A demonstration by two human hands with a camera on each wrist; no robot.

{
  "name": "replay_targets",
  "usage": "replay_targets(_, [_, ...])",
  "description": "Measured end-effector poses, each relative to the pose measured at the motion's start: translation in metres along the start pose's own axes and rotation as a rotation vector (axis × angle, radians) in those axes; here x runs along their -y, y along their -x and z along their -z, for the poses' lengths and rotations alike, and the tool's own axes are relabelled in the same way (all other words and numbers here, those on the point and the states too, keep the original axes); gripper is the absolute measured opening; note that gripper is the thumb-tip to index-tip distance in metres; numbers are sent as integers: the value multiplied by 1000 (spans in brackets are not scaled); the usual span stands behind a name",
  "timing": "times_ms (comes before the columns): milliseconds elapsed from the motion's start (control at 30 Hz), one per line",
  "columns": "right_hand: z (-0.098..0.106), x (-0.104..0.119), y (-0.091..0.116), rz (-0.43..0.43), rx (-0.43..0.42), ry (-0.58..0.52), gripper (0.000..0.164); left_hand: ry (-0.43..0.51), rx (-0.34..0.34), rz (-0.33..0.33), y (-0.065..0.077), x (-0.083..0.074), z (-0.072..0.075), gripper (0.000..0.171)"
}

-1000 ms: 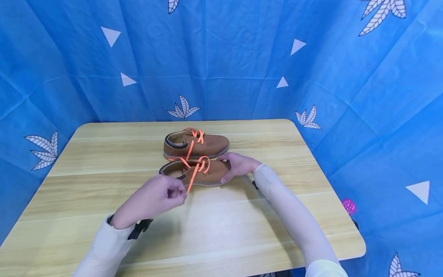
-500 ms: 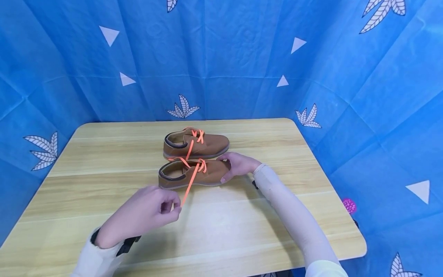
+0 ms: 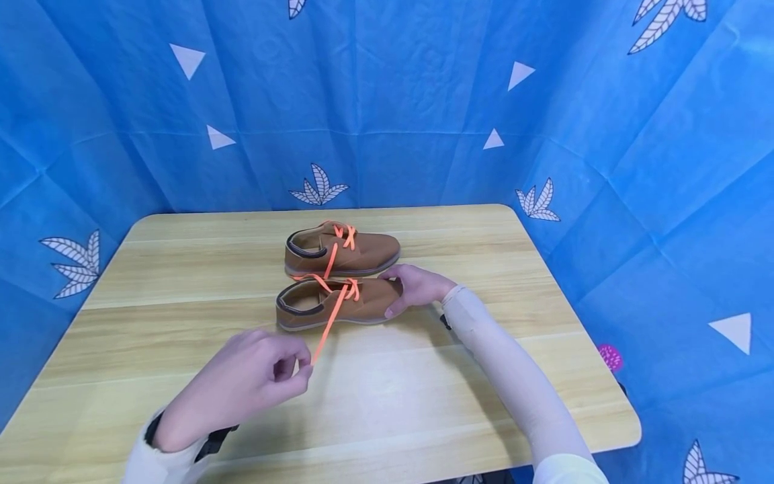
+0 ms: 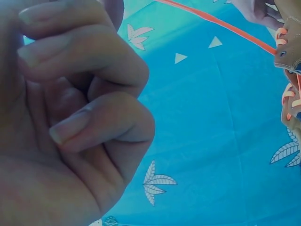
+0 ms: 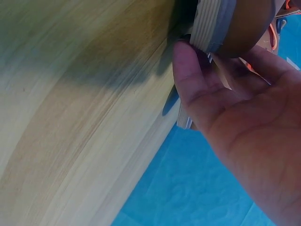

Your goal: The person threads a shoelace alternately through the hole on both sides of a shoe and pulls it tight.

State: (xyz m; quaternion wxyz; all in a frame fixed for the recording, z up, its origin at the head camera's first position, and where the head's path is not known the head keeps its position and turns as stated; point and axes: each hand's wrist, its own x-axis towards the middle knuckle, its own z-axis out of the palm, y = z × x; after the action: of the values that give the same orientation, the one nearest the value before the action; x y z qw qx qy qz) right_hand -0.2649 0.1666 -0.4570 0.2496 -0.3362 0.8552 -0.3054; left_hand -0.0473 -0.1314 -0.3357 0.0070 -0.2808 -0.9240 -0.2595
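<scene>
Two brown shoes with orange laces stand side by side on the table, toes to the right. My right hand [image 3: 420,286] grips the toe of the near shoe [image 3: 373,296]; in the right wrist view its thumb and fingers hold around the sole and toe [image 5: 249,28]. Between thumb and forefinger, my left hand [image 3: 254,376] pinches the end of the near shoe's shoelace [image 3: 330,323]. That lace runs straight and taut toward the shoe, also in the left wrist view, where the other fingers [image 4: 108,117] are curled. Behind sits the far shoe [image 3: 377,250], untouched.
The wooden table [image 3: 151,282] has rounded corners. A blue curtain [image 3: 411,87] with white leaves and triangles hangs behind it and along its sides. Another loose lace end [image 3: 330,261] drapes down the side of the far shoe toward the near one.
My left hand has drawn back toward the lower left with the lace, and a loop on the near shoe has become smaller. The right hand stays on the toe.
</scene>
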Motion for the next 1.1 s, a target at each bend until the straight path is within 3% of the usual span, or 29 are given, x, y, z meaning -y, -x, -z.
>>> replay_targets(300, [1, -1, -1, -33, -22, 29, 70, -43, -45, -5, 6, -1, 2, 24])
replay_targets(567, [1, 0, -2, -1, -16, 43, 58, -51, 74, 2, 2, 6, -5, 15])
replay_targets(667, [3, 0, -3, 13, 4, 37, 59, -62, 107, -4, -3, 6, -8, 15])
replay_targets(767, [5, 5, 0, 39, -19, 67, 73, -71, 148, 16, -10, 5, -6, 13])
replay_targets(867, [8, 26, 5, 124, -105, 68, 69, -78, 183, 43, -18, 4, 1, 13])
replay_targets(967, [9, 64, 7, 301, -152, 8, 48, -97, 195, 39, -24, 1, 9, 16])
replay_targets(1100, [7, 113, 5, 533, 40, -66, 33, -129, 171, -30, -30, -6, 14, 23])
